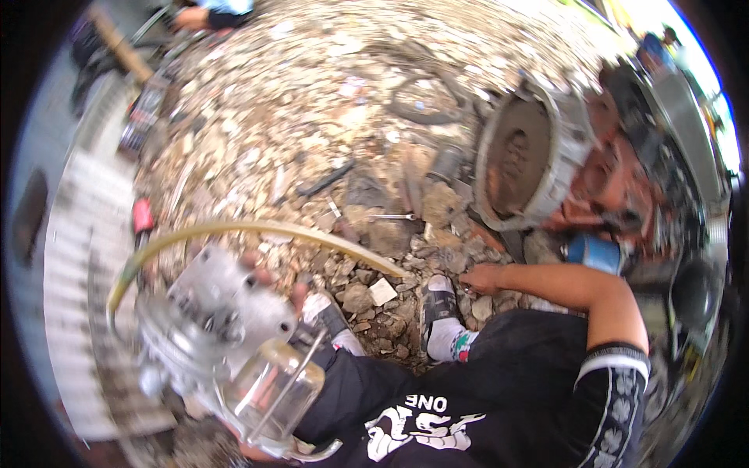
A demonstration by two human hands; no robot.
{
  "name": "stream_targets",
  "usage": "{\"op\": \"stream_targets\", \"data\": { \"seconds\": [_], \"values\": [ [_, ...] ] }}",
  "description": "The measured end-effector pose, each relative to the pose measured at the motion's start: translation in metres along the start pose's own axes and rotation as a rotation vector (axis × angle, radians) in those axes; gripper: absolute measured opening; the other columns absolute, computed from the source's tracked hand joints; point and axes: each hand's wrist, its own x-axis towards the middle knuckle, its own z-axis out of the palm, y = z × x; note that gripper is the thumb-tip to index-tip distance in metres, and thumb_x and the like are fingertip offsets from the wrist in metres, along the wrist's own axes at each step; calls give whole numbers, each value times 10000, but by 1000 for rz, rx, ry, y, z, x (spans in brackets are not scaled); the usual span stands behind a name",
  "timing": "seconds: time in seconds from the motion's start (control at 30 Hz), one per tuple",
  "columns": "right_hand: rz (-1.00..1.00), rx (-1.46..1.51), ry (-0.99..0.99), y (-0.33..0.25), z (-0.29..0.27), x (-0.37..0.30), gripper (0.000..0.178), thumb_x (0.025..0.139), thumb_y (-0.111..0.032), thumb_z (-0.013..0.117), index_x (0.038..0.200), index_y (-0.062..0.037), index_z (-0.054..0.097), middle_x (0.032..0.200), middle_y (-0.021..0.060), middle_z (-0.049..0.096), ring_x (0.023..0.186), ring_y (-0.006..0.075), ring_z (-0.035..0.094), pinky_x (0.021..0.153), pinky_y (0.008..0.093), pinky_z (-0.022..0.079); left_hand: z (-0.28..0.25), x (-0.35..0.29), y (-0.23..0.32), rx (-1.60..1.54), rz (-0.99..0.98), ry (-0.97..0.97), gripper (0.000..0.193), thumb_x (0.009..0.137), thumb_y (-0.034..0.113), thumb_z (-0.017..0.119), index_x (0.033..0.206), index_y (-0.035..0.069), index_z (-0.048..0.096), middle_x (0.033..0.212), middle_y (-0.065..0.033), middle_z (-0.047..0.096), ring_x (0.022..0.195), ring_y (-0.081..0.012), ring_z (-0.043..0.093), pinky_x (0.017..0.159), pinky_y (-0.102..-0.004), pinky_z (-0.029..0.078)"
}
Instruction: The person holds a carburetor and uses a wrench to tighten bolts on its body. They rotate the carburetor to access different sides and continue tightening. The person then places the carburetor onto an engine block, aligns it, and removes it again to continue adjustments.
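My left hand (299, 299) is wrapped round a cast-metal engine part with a clear bowl (265, 390), held up at the lower left. A wire bail clasps the bowl, which looks like a fuel filter's. Most of the hand is hidden behind the part; fingertips show at its far edge. A yellowish hose (234, 226) arches from the part's left side toward the ground ahead of me. My right hand (481, 278) reaches down to the stones beside my right sandal (438, 300), fingers drawn together. What they grip, if anything, cannot be made out.
A large round metal housing (519, 156) and reddish engine parts (612, 183) stand at the right. A wrench (390, 216) and a dark bar (326, 179) lie on the rubble. A corrugated sheet (94, 273) runs along the left. Another person's arm (207, 17) shows at the top left.
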Motion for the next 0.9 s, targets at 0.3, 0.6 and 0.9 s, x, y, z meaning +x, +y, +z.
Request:
{"op": "stream_targets", "data": {
  "seconds": [0.3, 0.6, 0.9],
  "values": [
    [-337, -96, 655, -190, -237, -55, 220, 957, -82, 577, 1152, 18, 598, 998, 249, 707, 942, 397, 702, 808, 475, 566, 20, 15, -13, -218, 193, -128, 520, 1032, 513, 470, 1348, 120, 599, 1350, -62, 624, 1235, -202, 592, 1233, -517, 260],
    [-359, 993, 561, -224, -300, -116, 296, 940, -10, 655, 1227, 34, 601, 955, 72, 649, 870, 166, 692, 810, 331, 558, 30, -11, 11, -529, 242, -104, 594, 887, 233, 686, 1403, 5, 499, 1298, -148, 546, 1314, -252, 506, 1194, -545, 353],
    [-555, 1371, 140, -278, -296, -122, 227, 1001, -151, 534, 1161, -9, 609, 729, 14, 456, 541, 129, 446, 538, 317, 430, 37, -36, 27, -788, 244, -48, 535, 926, 259, 610, 1420, 94, 491, 1345, -50, 546, 1308, -229, 502, 1188, -565, 303]
  ]
}}
